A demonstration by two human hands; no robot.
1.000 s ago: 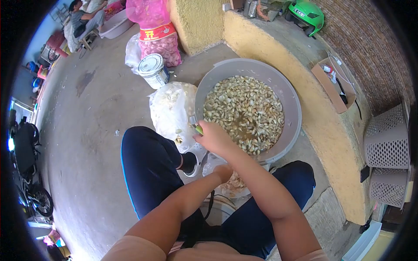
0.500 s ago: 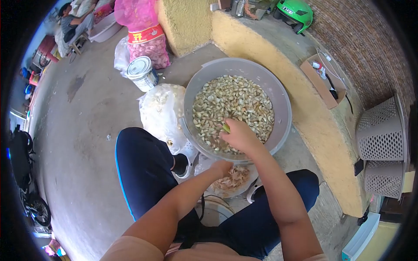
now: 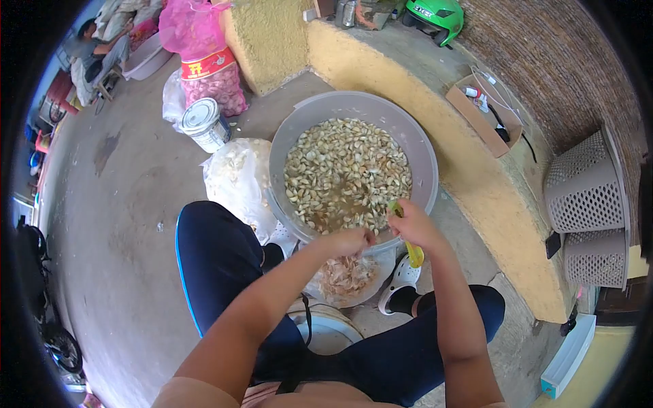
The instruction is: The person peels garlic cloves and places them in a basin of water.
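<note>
A large grey tub (image 3: 420,146) holds many garlic cloves (image 3: 347,156) in murky water. My right hand (image 3: 413,223) is closed around a yellow-green knife (image 3: 414,256) at the tub's lower right rim. Its handle points down past the hand. My left hand (image 3: 354,241) is at the near rim, fingers curled together; whatever they may hold is too small to name. Below it, a round container holds reddish-brown peelings (image 3: 345,277). The two hands are apart.
A white bag (image 3: 238,178) and a lidded bucket (image 3: 206,125) stand left of the tub. Behind them is a pink net sack (image 3: 214,85). A yellow ledge (image 3: 476,197) curves along the right, bearing a cardboard box (image 3: 481,129). Another person (image 3: 102,49) sits far left.
My right hand has lifted out of the cloves and moved right and down to the rim. My left hand has risen from the peelings to the tub's near edge. The view has shifted slightly.
</note>
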